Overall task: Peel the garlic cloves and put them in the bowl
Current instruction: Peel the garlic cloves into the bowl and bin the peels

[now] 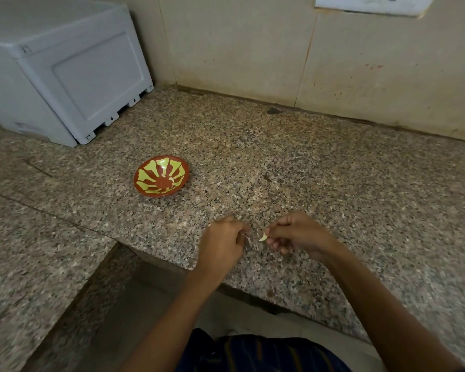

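My right hand (295,234) pinches a small pale garlic clove (263,237) at its fingertips; my left hand (224,241), at 9 o'clock, pinches a thin papery skin strip (247,238). The red bowl with yellow petal pattern (161,179) rests at 11 o'clock on the speckled granite counter (306,170).

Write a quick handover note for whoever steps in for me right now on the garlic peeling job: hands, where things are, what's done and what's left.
Right hand pinches a garlic clove at its fingertips, above the granite counter near its front edge.
Left hand pinches what looks like a thin strip of peel, just apart from the clove.
The red and yellow bowl sits on the counter, ahead and to the left; small pale pieces, probably peeled cloves, lie in it.
Left: finish peeling this clove and drop it in the bowl. No other unpeeled cloves are in view.
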